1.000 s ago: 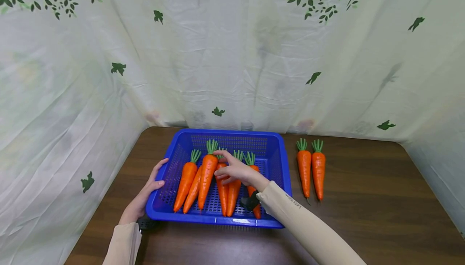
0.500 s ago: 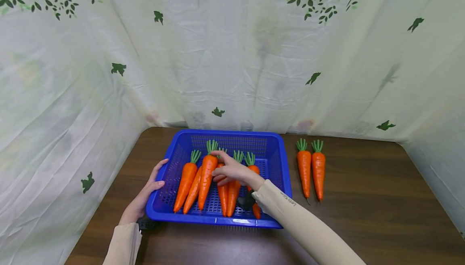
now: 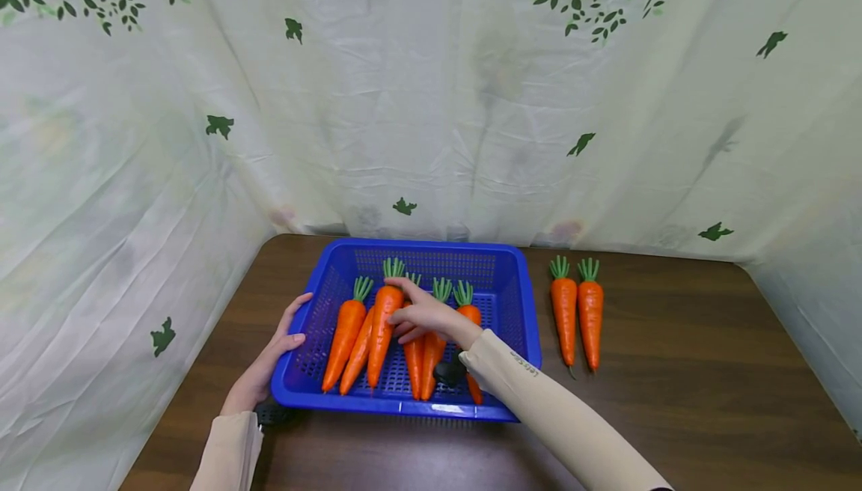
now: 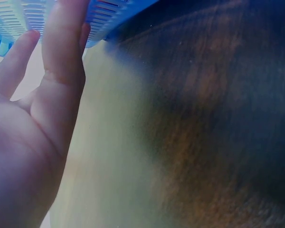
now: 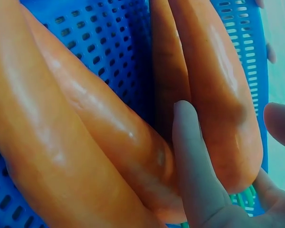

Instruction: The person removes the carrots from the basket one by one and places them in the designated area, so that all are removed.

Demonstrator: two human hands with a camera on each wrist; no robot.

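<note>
A blue perforated plastic basket (image 3: 417,407) holds several orange carrots with green tops. My left hand (image 3: 266,364) rests against the basket's left side, fingertips and thumb at the rim; its fingers look mostly straight in the left wrist view. My right hand (image 3: 427,315) reaches in over the middle carrots, nearest to a carrot (image 3: 381,334) that leans higher than its neighbours. In the right wrist view the thumb (image 5: 187,128) lies along one side of this carrot, near its thick end, and a raised index finger (image 5: 281,124) stands apart on the other side.
Two more carrots (image 3: 563,315) lie side by side on the brown wooden table (image 3: 694,371), right of the basket. A pale curtain (image 3: 431,117) with leaf prints hangs behind and around the table.
My right hand has moved slightly left, closer to the leaning carrot. The left hand, basket and carrots have stayed in place.
</note>
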